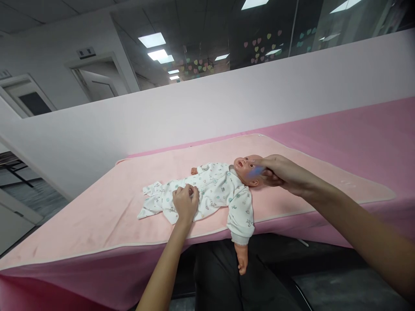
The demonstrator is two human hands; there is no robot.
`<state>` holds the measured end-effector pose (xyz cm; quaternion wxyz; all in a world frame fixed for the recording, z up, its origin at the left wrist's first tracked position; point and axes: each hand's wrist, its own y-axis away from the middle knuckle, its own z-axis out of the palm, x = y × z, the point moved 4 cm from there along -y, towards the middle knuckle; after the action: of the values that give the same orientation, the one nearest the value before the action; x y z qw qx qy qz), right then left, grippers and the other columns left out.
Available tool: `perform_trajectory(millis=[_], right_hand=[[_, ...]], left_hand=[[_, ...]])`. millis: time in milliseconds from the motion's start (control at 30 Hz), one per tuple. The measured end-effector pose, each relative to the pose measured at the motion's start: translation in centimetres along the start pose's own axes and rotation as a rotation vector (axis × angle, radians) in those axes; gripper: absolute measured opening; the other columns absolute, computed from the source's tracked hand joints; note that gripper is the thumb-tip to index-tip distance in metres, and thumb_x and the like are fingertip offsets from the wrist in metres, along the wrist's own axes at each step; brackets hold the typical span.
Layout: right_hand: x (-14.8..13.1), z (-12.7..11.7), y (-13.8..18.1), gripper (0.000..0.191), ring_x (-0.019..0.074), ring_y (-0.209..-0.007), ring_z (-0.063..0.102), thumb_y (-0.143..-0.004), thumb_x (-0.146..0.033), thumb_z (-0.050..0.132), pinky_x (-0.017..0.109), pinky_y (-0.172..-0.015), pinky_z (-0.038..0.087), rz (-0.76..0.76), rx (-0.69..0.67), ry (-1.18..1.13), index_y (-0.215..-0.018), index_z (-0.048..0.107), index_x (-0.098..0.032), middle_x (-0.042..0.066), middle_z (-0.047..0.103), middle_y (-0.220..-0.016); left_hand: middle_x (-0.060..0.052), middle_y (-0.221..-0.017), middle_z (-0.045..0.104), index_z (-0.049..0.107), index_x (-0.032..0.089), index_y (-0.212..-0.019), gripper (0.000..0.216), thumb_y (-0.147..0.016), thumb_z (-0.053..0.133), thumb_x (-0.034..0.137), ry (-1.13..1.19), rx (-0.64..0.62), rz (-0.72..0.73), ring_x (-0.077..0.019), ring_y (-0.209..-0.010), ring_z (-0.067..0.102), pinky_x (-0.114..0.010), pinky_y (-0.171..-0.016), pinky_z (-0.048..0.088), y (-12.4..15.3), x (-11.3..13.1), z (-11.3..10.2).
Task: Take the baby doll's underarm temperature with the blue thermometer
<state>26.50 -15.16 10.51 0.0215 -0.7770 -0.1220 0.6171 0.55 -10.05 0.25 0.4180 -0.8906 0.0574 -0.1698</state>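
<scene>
A baby doll (249, 167) lies on its back on a pale pink pad (110, 203), its head to the right and its feet to the left. It wears a white, patterned sleepsuit (214, 188). Curled fingers of my left hand (186, 203) rest on the suit around the doll's lower belly; what they hold, if anything, is hidden. My right hand (280, 172) is closed on a small blue object (255, 172) at the side of the doll's head. Motion smears that object, so its kind does not show. One doll arm (241, 259) hangs over the front edge.
Pink cloth (366, 134) covers the table under the pad and drapes down in front. Behind the table runs a white low wall (210, 106) with a glass pane (207, 39) above. My dark-clothed legs (217, 276) are below the front edge.
</scene>
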Motion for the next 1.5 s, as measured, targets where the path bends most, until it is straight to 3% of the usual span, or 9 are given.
perform_trajectory(millis=[300, 667, 933, 1500], right_hand=[[0.0, 0.6, -0.2, 0.048, 0.0046, -0.038, 0.023, -0.078, -0.041, 0.051, 0.023, -0.040, 0.019, -0.050, 0.047, 0.138, -0.041, 0.027, -0.020, -0.005, 0.026, -0.041], [0.1, 1.1, -0.6, 0.047, 0.0049, -0.037, 0.020, -0.080, -0.044, 0.047, 0.023, -0.038, 0.016, -0.038, -0.079, 0.058, -0.045, 0.028, -0.020, -0.006, 0.024, -0.040], [-0.8, 1.2, 0.0, 0.051, 0.0049, -0.038, 0.022, -0.079, -0.047, 0.048, 0.024, -0.040, 0.016, -0.089, 0.028, 0.177, -0.043, 0.026, -0.020, -0.005, 0.025, -0.043], [-0.1, 0.6, -0.8, 0.048, 0.0054, -0.037, 0.021, -0.081, -0.042, 0.048, 0.024, -0.039, 0.017, -0.067, 0.036, 0.095, -0.043, 0.027, -0.021, -0.006, 0.024, -0.039]], left_hand=[[0.001, -0.053, 0.051, 0.048, 0.021, -0.061, 0.022, -0.081, 0.046, 0.029, 0.002, -0.008, -0.004, -0.0167, -0.063, 0.048, -0.031, -0.069, 0.031, 0.0, 0.0, 0.0], [0.002, -0.051, 0.050, 0.047, 0.020, -0.060, 0.023, -0.081, 0.047, 0.028, -0.005, 0.000, -0.004, -0.0150, -0.060, 0.047, -0.029, -0.070, 0.031, 0.0, 0.0, 0.0], [0.002, -0.051, 0.050, 0.048, 0.020, -0.059, 0.023, -0.080, 0.048, 0.028, -0.004, 0.012, -0.003, -0.0148, -0.060, 0.046, -0.029, -0.070, 0.031, 0.0, 0.0, 0.0], [0.001, -0.052, 0.051, 0.049, 0.020, -0.060, 0.023, -0.081, 0.047, 0.028, 0.006, 0.009, 0.004, -0.0153, -0.060, 0.046, -0.029, -0.069, 0.031, 0.0, -0.1, 0.1]])
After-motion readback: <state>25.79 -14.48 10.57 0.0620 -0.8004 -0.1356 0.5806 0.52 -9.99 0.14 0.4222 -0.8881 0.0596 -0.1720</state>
